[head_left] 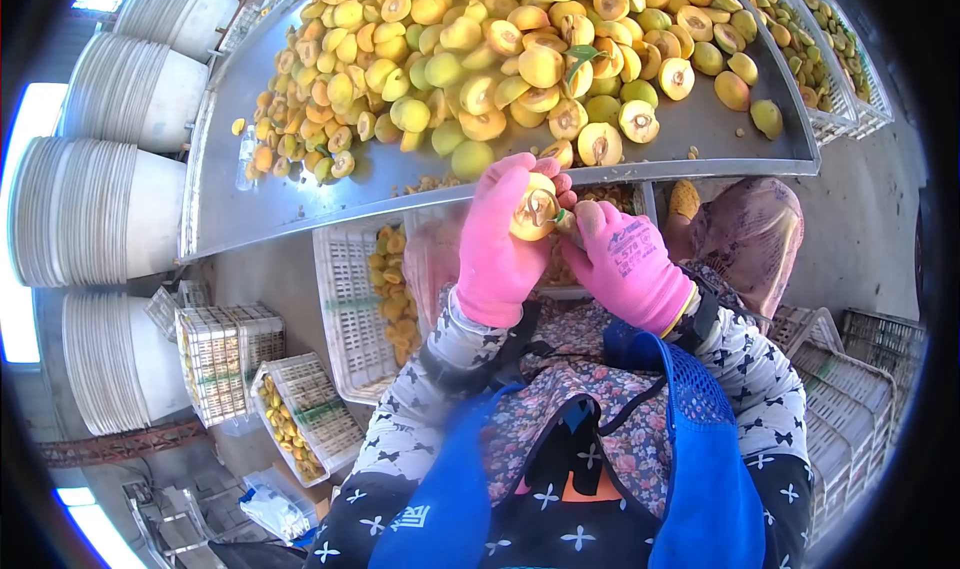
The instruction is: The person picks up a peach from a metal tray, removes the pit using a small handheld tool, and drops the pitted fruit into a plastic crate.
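My left hand (505,234), in a pink glove, is wrapped round a halved yellow fruit (533,209) with its cut face turned up. My right hand (630,264), also pink-gloved, is closed on a small tool (564,221) with a green part. The tool's thin curved metal end lies against the middle of the cut fruit. Both hands are just off the near edge of a metal table (330,219), which bears a large heap of halved fruits (460,69).
Below the table edge stands a white crate (345,314) with fruit pieces. More crates (320,409) are at the lower left and stacked crates (840,409) at the right. Stacks of round white tubs (90,209) line the left. A clear bottle (245,157) is on the table.
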Action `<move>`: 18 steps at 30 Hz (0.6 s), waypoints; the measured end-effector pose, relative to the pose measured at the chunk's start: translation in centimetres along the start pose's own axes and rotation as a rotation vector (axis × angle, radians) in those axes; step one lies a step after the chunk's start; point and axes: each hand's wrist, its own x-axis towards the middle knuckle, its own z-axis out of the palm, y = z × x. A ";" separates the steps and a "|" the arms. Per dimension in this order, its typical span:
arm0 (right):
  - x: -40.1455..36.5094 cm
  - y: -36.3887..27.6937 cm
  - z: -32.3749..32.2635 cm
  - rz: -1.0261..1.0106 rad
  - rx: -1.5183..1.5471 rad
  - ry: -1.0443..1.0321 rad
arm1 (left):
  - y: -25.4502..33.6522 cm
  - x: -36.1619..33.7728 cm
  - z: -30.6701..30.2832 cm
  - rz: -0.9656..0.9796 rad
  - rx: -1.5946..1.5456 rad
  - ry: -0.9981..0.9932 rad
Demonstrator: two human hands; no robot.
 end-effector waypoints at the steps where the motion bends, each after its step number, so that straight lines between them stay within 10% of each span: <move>1: 0.1 0.0 -0.1 -0.002 0.011 -0.024 | -0.2 0.0 -0.1 0.010 0.029 0.019; 11: -0.6 -1.7 1.3 0.062 0.454 -0.030 | -1.4 -0.2 0.7 0.268 0.212 0.138; 14: -0.1 -0.1 0.5 -0.007 0.432 -0.098 | 2.2 0.6 0.1 -0.135 0.262 0.012; 18: 0.0 -1.8 1.0 0.066 0.419 -0.116 | -0.9 -0.1 0.8 0.349 0.501 0.152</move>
